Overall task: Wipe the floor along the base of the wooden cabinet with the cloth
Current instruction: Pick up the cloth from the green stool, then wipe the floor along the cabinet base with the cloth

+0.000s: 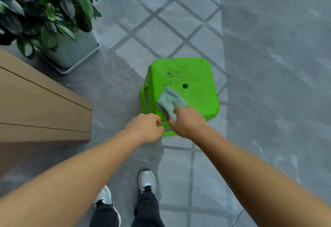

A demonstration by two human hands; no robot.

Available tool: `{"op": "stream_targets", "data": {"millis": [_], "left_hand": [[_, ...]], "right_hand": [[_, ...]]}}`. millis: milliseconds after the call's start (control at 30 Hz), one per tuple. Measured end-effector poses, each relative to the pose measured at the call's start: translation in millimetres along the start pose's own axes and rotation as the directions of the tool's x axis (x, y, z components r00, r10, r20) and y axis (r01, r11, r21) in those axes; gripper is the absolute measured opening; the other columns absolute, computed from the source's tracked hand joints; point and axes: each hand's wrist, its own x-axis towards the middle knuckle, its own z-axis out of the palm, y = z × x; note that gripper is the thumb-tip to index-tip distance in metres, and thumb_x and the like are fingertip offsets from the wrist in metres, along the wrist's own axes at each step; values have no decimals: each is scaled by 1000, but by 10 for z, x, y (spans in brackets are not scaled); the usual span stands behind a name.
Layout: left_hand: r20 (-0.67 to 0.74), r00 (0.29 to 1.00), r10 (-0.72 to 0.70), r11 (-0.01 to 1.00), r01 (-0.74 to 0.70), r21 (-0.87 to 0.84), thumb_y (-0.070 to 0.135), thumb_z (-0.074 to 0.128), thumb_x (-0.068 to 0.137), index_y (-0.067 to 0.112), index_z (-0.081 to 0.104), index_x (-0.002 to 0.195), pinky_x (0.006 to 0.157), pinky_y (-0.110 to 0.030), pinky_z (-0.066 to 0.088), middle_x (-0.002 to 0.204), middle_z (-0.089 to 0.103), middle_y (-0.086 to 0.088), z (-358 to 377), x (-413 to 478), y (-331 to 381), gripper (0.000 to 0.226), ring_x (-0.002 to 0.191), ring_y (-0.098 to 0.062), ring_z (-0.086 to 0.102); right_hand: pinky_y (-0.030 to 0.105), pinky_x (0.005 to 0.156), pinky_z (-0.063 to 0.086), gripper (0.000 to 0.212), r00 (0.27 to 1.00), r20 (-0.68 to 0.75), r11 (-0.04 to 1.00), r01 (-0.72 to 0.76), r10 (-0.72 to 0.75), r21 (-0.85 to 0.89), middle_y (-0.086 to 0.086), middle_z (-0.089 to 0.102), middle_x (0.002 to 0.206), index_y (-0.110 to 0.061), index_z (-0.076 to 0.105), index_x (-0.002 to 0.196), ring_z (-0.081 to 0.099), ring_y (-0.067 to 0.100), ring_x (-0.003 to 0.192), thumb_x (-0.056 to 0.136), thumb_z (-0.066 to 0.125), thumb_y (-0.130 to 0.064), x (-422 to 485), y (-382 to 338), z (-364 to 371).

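Your right hand (186, 122) pinches the cloth (171, 102) over the green stool (197, 83) at frame centre, left hand (145, 128) curled empty, so the floor (100, 87) by the wooden cabinet (35, 105) at frame left looks unwiped.

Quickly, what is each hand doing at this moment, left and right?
Left hand: curled shut at the green stool edge; whether it grips the stool cannot be told.
Right hand: shut on the cloth.

The right hand (188, 122) hides the cloth's (171, 102) near end; the cabinet (35, 101) runs off-frame left.
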Motion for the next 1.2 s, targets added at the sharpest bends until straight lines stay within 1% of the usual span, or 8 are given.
{"op": "stream_targets", "data": {"millis": [133,233,467,633,767,833,967,1200], "left_hand": [[-296,949,-109,964,28,-265,42,53,91,19,47,131,98,-48,49,129,61,-16,243,712,33,47,122,-42,57],[-363,904,-228,861,13,-509,43,62,89,14,45,138,103,-44,43,136,53,-16,379,1159,62,59,129,-38,52],[-436,841,-322,712,-89,-697,28,73,81,21,56,91,72,-24,31,95,57,0,735,1243,-200,21,95,-26,58],[-323,803,-501,515,-24,-857,21,67,87,18,52,92,73,-33,41,78,58,5,879,875,-872,16,80,-24,56],[-121,752,-648,371,173,-912,24,62,91,14,53,101,77,-34,44,94,65,-6,1233,480,-1596,17,93,-31,61],[48,727,-685,201,252,-947,27,66,89,8,56,106,81,-38,52,101,69,-14,1445,379,-1898,28,96,-35,66],[371,754,-542,-208,307,-929,13,70,85,-6,68,105,51,-34,56,86,74,-24,1782,334,-2391,28,65,-34,72],[407,782,-473,-170,372,-913,8,76,79,18,65,110,82,-54,62,103,79,-10,2521,696,-2947,34,90,-29,77]], "right_hand": [[44,87,48,44,946,-284,963,-84,158,256,21,57,118,-12,56,123,57,41,110,86,56,-34,622,211,306],[39,97,42,48,922,-250,886,-165,295,434,21,54,123,-14,56,127,51,38,117,84,63,-35,944,315,600],[42,83,37,24,900,-353,876,-62,256,477,19,61,103,-7,58,103,54,37,100,87,63,-24,882,129,1020],[36,79,43,23,991,-68,831,-59,115,554,15,67,101,-9,53,95,61,35,96,84,66,-24,604,-439,1374],[49,86,55,25,948,307,765,-256,80,591,15,69,104,-8,55,98,66,36,98,79,65,-21,450,-984,1886],[41,82,55,18,935,348,768,-275,72,579,10,67,99,-13,53,92,64,30,94,79,65,-20,430,-1155,2166],[43,87,53,23,933,356,793,-254,50,554,13,69,107,-8,55,102,64,32,100,84,64,-18,504,-1327,2766],[32,70,44,16,948,314,874,-109,-52,473,8,66,93,-8,56,99,61,27,87,85,63,-8,805,-1135,3699]]}}
